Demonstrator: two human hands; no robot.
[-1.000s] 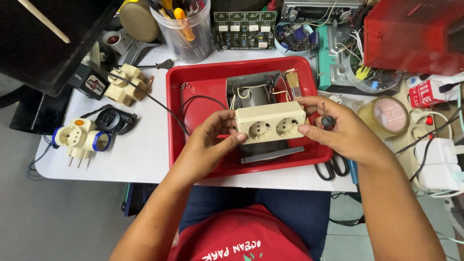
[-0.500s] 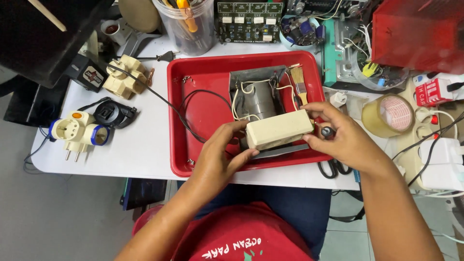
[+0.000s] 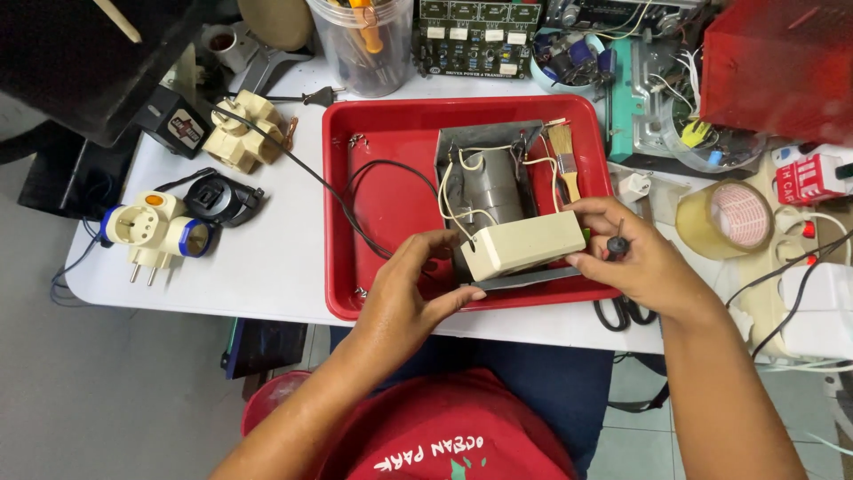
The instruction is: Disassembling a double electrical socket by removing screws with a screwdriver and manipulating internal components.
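the cream socket housing [image 3: 522, 245] sat tipped over the red tray [image 3: 382, 178], gripped at its ends by the left hand [image 3: 410, 298] and right hand [image 3: 626, 258]; seemingly mid-inspection, turning it further called for slack in its white wires [image 3: 453, 191].

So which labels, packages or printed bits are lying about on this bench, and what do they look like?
Black adapter, far left of the table: boxy, with a red and white label on top.
Tape roll, right of the red tray: round, tan, with red print on its face.
Red box, right edge: small, with white lettering.
Circuit board, behind the tray: dark green, with white printed marks.
No screens are in view.
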